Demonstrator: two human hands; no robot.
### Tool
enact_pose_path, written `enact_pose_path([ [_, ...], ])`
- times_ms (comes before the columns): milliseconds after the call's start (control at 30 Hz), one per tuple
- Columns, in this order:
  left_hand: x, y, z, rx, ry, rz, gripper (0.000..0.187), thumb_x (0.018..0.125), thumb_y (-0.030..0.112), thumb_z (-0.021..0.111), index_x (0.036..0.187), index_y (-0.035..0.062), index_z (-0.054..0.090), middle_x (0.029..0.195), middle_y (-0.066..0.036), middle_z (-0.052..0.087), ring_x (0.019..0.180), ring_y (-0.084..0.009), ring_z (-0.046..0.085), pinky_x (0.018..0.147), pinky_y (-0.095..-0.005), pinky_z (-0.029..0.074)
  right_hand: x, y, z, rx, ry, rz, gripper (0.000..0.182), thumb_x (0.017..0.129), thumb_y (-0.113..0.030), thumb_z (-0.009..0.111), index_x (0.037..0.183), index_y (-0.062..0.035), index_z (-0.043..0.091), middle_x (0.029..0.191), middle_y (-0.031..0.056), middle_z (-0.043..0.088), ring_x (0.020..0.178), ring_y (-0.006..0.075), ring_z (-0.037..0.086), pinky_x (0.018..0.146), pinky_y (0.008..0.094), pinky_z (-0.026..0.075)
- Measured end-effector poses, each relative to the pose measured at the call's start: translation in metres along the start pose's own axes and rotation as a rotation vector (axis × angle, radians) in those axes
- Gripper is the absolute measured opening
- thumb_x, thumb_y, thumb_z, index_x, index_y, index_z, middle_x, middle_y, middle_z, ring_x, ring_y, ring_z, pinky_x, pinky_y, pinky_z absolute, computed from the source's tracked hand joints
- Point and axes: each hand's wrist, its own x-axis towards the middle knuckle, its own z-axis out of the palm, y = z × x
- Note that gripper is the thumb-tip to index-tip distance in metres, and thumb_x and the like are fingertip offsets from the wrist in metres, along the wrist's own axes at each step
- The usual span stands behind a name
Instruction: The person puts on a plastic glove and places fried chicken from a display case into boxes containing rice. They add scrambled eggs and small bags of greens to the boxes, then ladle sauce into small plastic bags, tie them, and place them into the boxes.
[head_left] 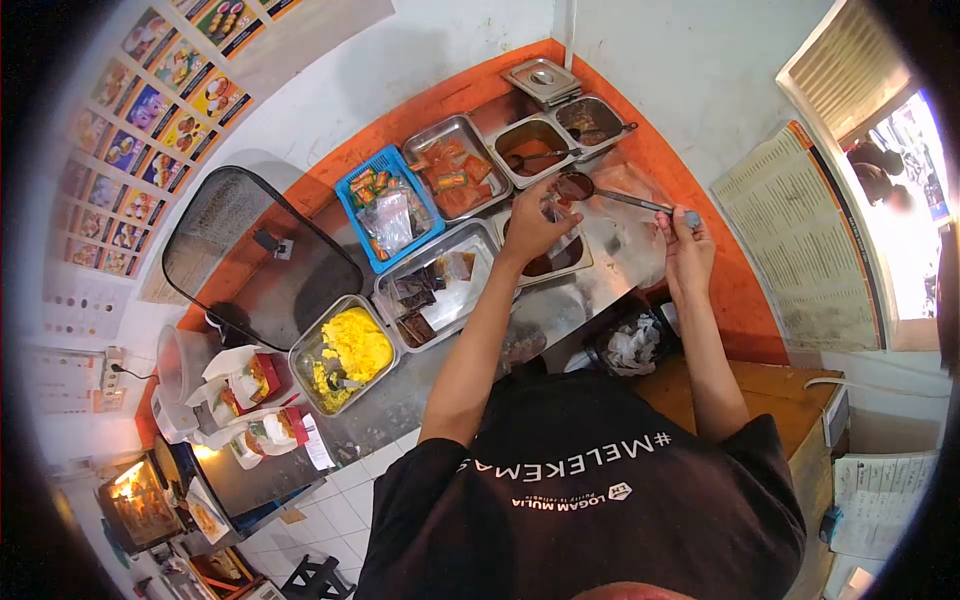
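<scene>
My right hand [688,250] grips the end of a long ladle [632,202]. The ladle's bowl, with dark red-brown sauce in it, is at my left hand [538,228]. That hand is closed on what looks like a small clear plastic bag [556,208], partly hidden by the fingers. Below both lies a metal pan of dark sauce [552,262], partly covered by my left hand and forearm. Just behind stands a pan of reddish sauce [522,138] with another ladle resting in it.
Left of my forearm are a tray of filled sachets [472,232], a blue basket of packets [418,238], a tray of orange packets [418,140] and a pan of yellow food [355,345]. Boxed meals [245,385] stand farther left. A bin [632,345] sits below the counter.
</scene>
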Motion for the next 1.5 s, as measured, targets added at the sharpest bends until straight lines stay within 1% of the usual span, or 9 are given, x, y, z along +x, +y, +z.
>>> enact_pose_path([
  [433, 0.007, 0.003, 0.006, 0.051, 0.011, 0.027, 0.061, 0.068, 0.01, 0.081, 0.122, -0.0069, 0.056, 0.106, -0.015, 0.065, 0.078, -0.0187, 0.067, 0.074, -0.0315, 0.054, -0.011, -0.024, 0.012, -0.311, -0.108, -0.305, 0.018, 0.098, -0.01, 0.058, 0.106, 0.0049, 0.06, 0.099, 0.0143, 0.068, 0.084, 0.0173, 0.067, 0.083, 0.0301, 0.055],
  [500, 0.012, -0.019, 0.008, 0.203, 0.05, 0.156, 0.062, 0.068, 0.01, 0.08, 0.122, -0.0069, 0.056, 0.106, -0.016, 0.065, 0.08, -0.0199, 0.067, 0.074, -0.0313, 0.054, -0.016, -0.03, 0.018, -0.37, -0.111, -0.34, 0.017, 0.098, -0.01, 0.058, 0.106, 0.0047, 0.06, 0.099, 0.0144, 0.068, 0.085, 0.0173, 0.067, 0.083, 0.0303, 0.055],
  [733, 0.015, 0.007, 0.009, 0.106, 0.017, 0.092, 0.06, 0.068, 0.011, 0.078, 0.121, -0.0055, 0.057, 0.107, -0.018, 0.063, 0.084, -0.0223, 0.066, 0.076, -0.0331, 0.054, -0.029, -0.039, 0.028, -0.457, -0.225, -0.485, 0.012, 0.098, -0.005, 0.056, 0.104, 0.0048, 0.059, 0.099, 0.0146, 0.068, 0.087, 0.0183, 0.068, 0.082, 0.0311, 0.054],
  [833, 0.02, 0.007, 0.01, 0.065, -0.006, 0.067, 0.06, 0.068, 0.009, 0.078, 0.123, -0.0055, 0.056, 0.104, -0.016, 0.061, 0.081, -0.0208, 0.065, 0.074, -0.0319, 0.054, -0.032, -0.04, 0.026, -0.545, -0.289, -0.525, 0.01, 0.097, -0.002, 0.056, 0.104, 0.0047, 0.059, 0.1, 0.0147, 0.067, 0.088, 0.019, 0.068, 0.082, 0.0307, 0.054],
  [900, 0.024, -0.012, 0.012, 0.145, 0.06, 0.204, 0.061, 0.069, 0.005, 0.077, 0.124, -0.0065, 0.055, 0.101, -0.013, 0.06, 0.077, -0.0174, 0.064, 0.07, -0.0284, 0.054, -0.032, -0.04, 0.022, -0.551, -0.324, -0.547, 0.009, 0.096, -0.001, 0.056, 0.103, 0.0045, 0.059, 0.101, 0.0149, 0.066, 0.089, 0.019, 0.068, 0.083, 0.0305, 0.054],
  [1000, 0.021, 0.002, 0.013, 0.033, 0.056, 0.072, 0.062, 0.072, 0.002, 0.077, 0.129, -0.0025, 0.055, 0.112, -0.011, 0.061, 0.081, -0.0134, 0.065, 0.072, -0.0252, 0.053, -0.031, -0.043, 0.021, -0.566, -0.398, -0.602, 0.008, 0.095, 0.002, 0.056, 0.103, 0.0045, 0.058, 0.101, 0.0155, 0.066, 0.091, 0.0195, 0.067, 0.083, 0.0305, 0.053],
  [1333, 0.026, 0.003, 0.012, 0.068, 0.059, 0.158, 0.065, 0.07, 0.0, 0.074, 0.132, -0.0016, 0.053, 0.115, -0.013, 0.06, 0.085, -0.0146, 0.064, 0.073, -0.026, 0.054, -0.03, -0.056, 0.02, -0.567, -0.554, -0.695, 0.007, 0.095, 0.005, 0.055, 0.101, 0.0041, 0.057, 0.104, 0.0182, 0.064, 0.094, 0.022, 0.066, 0.086, 0.0333, 0.053],
  [1433, 0.025, 0.006, 0.013, 0.206, 0.07, 0.146, 0.067, 0.069, -0.001, 0.073, 0.132, -0.001, 0.053, 0.117, -0.014, 0.06, 0.092, -0.0164, 0.064, 0.076, -0.0275, 0.054, -0.03, -0.048, 0.012, -0.584, -0.523, -0.683, 0.007, 0.095, 0.004, 0.055, 0.101, 0.0044, 0.057, 0.105, 0.0183, 0.064, 0.095, 0.022, 0.065, 0.087, 0.0333, 0.053],
  [1500, 0.023, 0.01, 0.016, 0.196, 0.09, 0.142, 0.068, 0.066, 0.019, 0.08, 0.125, -0.0051, 0.055, 0.105, -0.02, 0.06, 0.097, -0.0331, 0.061, 0.089, -0.0411, 0.047, -0.031, -0.041, 0.007, -0.558, -0.484, -0.654, 0.007, 0.095, 0.003, 0.056, 0.101, 0.0042, 0.057, 0.105, 0.0178, 0.064, 0.094, 0.022, 0.065, 0.087, 0.0335, 0.053],
])
